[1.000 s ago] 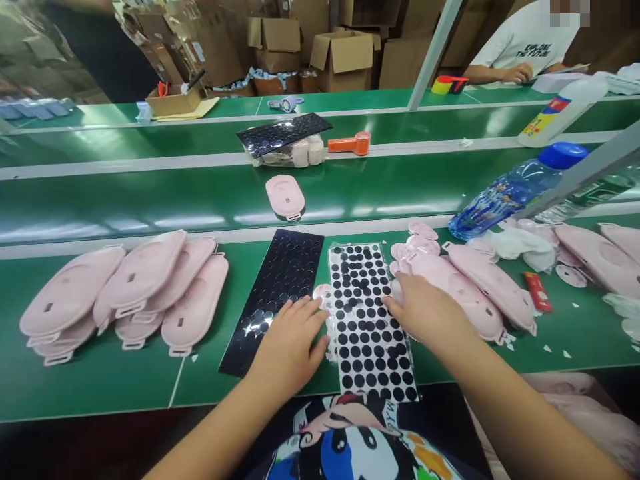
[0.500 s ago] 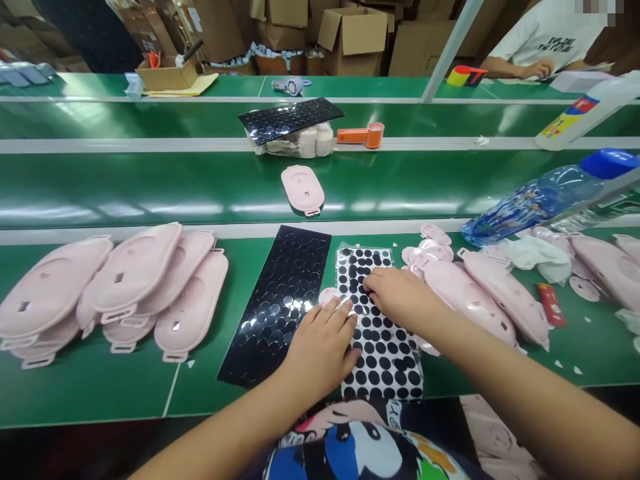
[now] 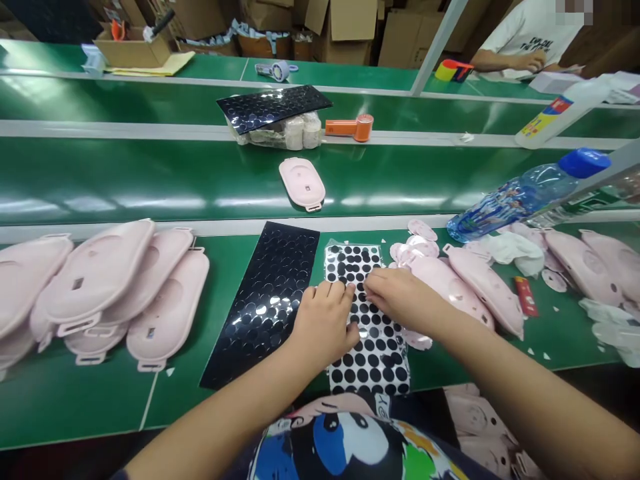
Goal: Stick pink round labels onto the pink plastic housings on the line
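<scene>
A white sheet of black round stickers (image 3: 367,360) in a clear plastic sleeve lies in front of me. My left hand (image 3: 327,317) rests palm down over its left edge, fingers bent forward and thumb held apart. Over the right side of the sheet, my right hand (image 3: 403,297) has its fingertips pressed together; whatever they pinch is hidden. Left of the white sheet lies a shiny black sheet of round pieces (image 3: 260,300). Close by my right hand are a pile of pink discs (image 3: 415,250) and several pink oval covers (image 3: 453,290).
More pink covers (image 3: 110,267) are stacked at the left. One pink cover (image 3: 303,183) lies on the green surface ahead. A blue-capped bottle (image 3: 520,200), an orange handheld object (image 3: 350,127) and a red packet (image 3: 526,297) lie around. A co-worker (image 3: 530,40) sits across.
The view has shifted a little to the right. My left fingers have bent more, and the pink disc seen at their tips is out of sight. My right fingertips stay pinched above the sheet.
</scene>
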Demonstrator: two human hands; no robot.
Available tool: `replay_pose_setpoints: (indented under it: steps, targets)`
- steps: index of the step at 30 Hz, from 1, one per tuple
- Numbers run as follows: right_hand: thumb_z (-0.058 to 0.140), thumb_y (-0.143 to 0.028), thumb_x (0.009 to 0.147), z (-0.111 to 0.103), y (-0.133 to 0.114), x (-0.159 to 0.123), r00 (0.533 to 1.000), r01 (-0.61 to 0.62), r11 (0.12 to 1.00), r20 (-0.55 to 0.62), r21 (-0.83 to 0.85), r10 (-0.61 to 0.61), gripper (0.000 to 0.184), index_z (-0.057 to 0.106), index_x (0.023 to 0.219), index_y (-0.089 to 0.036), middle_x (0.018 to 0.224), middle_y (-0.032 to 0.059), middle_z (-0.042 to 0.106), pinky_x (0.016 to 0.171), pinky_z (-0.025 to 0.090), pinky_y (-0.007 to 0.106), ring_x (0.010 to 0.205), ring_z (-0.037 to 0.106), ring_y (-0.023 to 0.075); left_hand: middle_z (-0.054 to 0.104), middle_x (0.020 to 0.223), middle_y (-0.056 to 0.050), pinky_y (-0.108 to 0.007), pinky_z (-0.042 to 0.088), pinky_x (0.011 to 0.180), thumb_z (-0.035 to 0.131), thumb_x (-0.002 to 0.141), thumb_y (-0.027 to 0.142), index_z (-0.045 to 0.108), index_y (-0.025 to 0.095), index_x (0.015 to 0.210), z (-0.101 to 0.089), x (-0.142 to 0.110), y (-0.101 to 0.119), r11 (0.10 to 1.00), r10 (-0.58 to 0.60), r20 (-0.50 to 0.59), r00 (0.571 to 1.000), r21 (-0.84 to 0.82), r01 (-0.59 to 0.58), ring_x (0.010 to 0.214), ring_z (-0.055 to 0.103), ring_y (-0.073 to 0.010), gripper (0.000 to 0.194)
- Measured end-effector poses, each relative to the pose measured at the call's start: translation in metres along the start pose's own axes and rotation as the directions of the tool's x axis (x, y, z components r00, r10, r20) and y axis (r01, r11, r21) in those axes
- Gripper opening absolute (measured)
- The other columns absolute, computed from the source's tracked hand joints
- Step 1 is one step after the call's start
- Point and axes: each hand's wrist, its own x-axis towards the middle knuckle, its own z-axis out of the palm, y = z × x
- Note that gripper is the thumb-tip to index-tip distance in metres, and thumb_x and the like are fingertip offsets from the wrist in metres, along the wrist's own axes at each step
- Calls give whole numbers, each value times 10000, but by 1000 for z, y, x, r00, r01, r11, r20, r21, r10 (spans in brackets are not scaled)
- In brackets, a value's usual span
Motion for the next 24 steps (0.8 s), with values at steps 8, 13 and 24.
replay_pose_setpoints:
  steps: [8, 13, 24]
  targets:
    - [575, -360, 820, 32, -49, -41, 913, -284, 475, 84, 833, 399, 139, 548, 773, -232, 718, 0, 580, 553, 437, 283, 622, 536, 147, 555, 1280, -196, -493, 419, 944, 441, 884, 473, 452, 136, 1326, -48, -14, -93, 818, -575, -134, 807, -73, 570, 1172, 511, -364, 556]
    - [584, -347, 779, 45, -64, -30, 909, -323, 416, 156, 850, 387, 124, 545, 751, -233, 659, -16, 543, 521, 407, 283, 568, 484, 138, 520, 1224, -250, -482, 469, 845, 704, 618, 602, 433, 119, 1291, -54, 27, -118, 694, -720, 52, 692, 44, 719, 1092, 551, -430, 872]
    - [533, -320, 785, 51, -58, -37, 930, -252, 538, 47, 804, 365, 107, 535, 731, -227, 693, 1, 578, 598, 452, 317, 635, 540, 166, 574, 1162, -169, -504, 412, 910, 715, 657, 456, 589, 184, 1005, -49, 14, -122, 722, -686, -11, 728, -139, 678, 1126, 525, -401, 460]
